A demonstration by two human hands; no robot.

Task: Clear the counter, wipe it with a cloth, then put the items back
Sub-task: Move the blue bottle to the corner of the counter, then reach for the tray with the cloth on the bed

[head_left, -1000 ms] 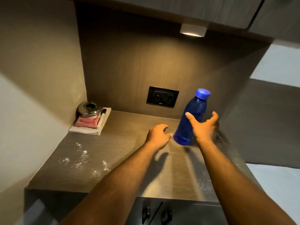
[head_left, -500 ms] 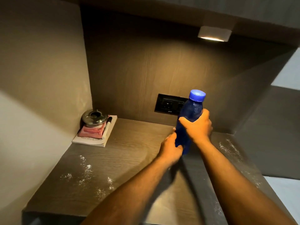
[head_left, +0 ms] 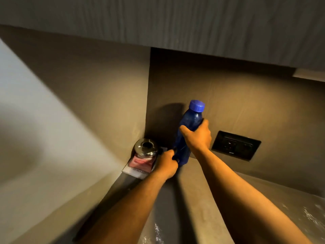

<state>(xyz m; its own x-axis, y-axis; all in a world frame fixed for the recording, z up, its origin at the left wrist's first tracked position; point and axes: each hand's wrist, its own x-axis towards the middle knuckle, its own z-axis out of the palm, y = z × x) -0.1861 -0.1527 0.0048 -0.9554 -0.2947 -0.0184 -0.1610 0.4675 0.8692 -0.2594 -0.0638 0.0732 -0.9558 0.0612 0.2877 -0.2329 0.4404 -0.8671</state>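
Observation:
A blue plastic bottle (head_left: 189, 123) with a blue cap is held upright, its base just above the brown counter (head_left: 188, 184), left of the wall socket. My right hand (head_left: 197, 138) is wrapped around its middle. My left hand (head_left: 167, 165) is closed at the right edge of the corner stack, touching the bottle's lower side; a short dark piece that looks like the black marker pokes out of its fist. The stack is a round metal ashtray (head_left: 146, 149) on a pink pack (head_left: 140, 162) on a white notepad (head_left: 134, 171).
White powder (head_left: 156, 229) lies on the near counter, with more powder at the right edge. A black wall socket (head_left: 236, 145) sits in the back panel. Side wall on the left and an overhead cabinet (head_left: 175, 23) box in the niche.
My right hand closed on the bottle and carried it left, from right of the socket to beside the corner stack. My left hand moved left onto the stack's right edge. The view swung right.

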